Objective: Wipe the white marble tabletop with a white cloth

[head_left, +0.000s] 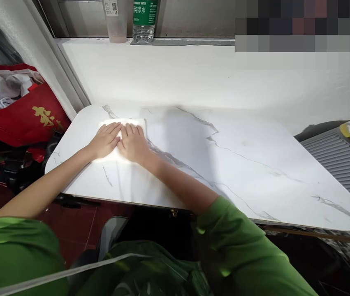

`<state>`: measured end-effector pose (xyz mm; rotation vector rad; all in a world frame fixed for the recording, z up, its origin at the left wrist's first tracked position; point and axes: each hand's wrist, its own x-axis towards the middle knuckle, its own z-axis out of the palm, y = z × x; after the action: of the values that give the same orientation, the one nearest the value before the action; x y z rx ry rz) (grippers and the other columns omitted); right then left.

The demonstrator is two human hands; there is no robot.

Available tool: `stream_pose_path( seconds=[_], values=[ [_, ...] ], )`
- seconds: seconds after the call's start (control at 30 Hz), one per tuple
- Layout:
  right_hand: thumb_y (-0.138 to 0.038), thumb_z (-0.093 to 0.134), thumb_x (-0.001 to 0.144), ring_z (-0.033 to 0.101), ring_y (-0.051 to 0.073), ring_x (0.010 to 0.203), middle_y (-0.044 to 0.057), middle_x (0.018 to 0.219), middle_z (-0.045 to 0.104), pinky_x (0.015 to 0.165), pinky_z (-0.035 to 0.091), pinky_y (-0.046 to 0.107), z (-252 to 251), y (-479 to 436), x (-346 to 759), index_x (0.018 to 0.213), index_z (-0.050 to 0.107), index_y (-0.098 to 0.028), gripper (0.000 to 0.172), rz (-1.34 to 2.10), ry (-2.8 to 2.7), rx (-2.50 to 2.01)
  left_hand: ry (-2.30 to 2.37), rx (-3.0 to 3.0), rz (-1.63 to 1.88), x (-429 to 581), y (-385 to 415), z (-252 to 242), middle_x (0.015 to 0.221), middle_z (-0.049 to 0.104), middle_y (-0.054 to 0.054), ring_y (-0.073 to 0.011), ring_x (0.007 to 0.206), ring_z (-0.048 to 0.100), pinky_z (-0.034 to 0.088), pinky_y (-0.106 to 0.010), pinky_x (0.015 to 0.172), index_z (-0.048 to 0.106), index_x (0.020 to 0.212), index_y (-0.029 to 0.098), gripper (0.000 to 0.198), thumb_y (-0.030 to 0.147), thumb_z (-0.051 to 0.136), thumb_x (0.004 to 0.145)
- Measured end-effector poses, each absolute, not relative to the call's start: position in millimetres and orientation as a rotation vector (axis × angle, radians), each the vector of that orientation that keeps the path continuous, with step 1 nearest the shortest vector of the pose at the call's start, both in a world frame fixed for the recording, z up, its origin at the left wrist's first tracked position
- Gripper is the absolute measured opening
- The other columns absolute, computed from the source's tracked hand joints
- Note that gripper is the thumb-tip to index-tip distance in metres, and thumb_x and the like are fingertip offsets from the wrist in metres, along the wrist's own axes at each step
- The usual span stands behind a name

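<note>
A white cloth [137, 123] lies flat on the left part of a white marble-patterned table [249, 164]. Both hands press down on it side by side. My left hand [105, 139] rests on its left half, fingers stretched out and pointing to the upper right. On the right half lies my right hand [132, 142], its fingers spread and pointing away from me. The two hands touch or nearly touch at the thumbs. Part of the cloth is hidden beneath the palms, and its near edge blends into the white tabletop.
On the ledge behind the table stand a water bottle [144, 24] with a green label and a translucent plastic cup [116, 24]. A red bag [23, 111] holding white fabric is at the left. A grey ribbed surface [341, 164] borders the table's right end.
</note>
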<state>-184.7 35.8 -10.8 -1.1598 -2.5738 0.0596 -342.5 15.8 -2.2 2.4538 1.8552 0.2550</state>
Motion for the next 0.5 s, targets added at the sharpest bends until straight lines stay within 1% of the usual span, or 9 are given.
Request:
stream_pose_path(
  seconds=[0.17,0.27,0.4,0.5],
  values=[
    [-0.033,0.034,0.098,0.029,0.039,0.143,0.028,0.153,0.035,0.119,0.017,0.054,0.5,-25.7,-212.5,0.147,0.035,0.008,0.064,0.151,-2.684,-1.009,1.985,2.378,0.266,-373.2,-65.8,3.1,0.159,0.033,-0.011,-0.0233,0.148,0.027,0.017,-0.046,0.122,0.031,0.151,0.014,0.058,0.036,0.022,0.098],
    [-0.034,0.034,0.098,0.029,0.04,0.143,0.029,0.153,0.033,0.12,0.016,0.054,7.1,-47.6,-228.8,0.147,0.033,0.008,0.065,0.21,-2.726,-0.899,2.064,2.322,0.281,-391.6,-99.9,4.4,0.158,0.033,-0.011,-0.0225,0.147,0.028,0.017,-0.046,0.122,0.032,0.151,0.014,0.059,0.038,0.02,0.099],
    [-0.034,0.037,0.097,0.028,0.041,0.144,0.03,0.153,0.033,0.12,0.017,0.055,12.0,-58.2,-243.2,0.146,0.034,0.01,0.066,0.31,-2.746,-0.823,2.115,2.278,0.295,-404.1,-120.1,7.2,0.158,0.034,-0.009,-0.0229,0.147,0.029,0.019,-0.046,0.122,0.033,0.151,0.017,0.058,0.039,0.02,0.099],
    [-0.034,0.039,0.096,0.03,0.042,0.142,0.032,0.15,0.036,0.118,0.019,0.057,11.6,-54.8,-251.4,0.144,0.037,0.01,0.065,0.328,-2.72,-0.837,2.12,2.263,0.297,-407.0,-118.3,9.4,0.157,0.036,-0.008,-0.0227,0.146,0.031,0.021,-0.047,0.121,0.035,0.15,0.019,0.057,0.037,0.019,0.099]
  ],
)
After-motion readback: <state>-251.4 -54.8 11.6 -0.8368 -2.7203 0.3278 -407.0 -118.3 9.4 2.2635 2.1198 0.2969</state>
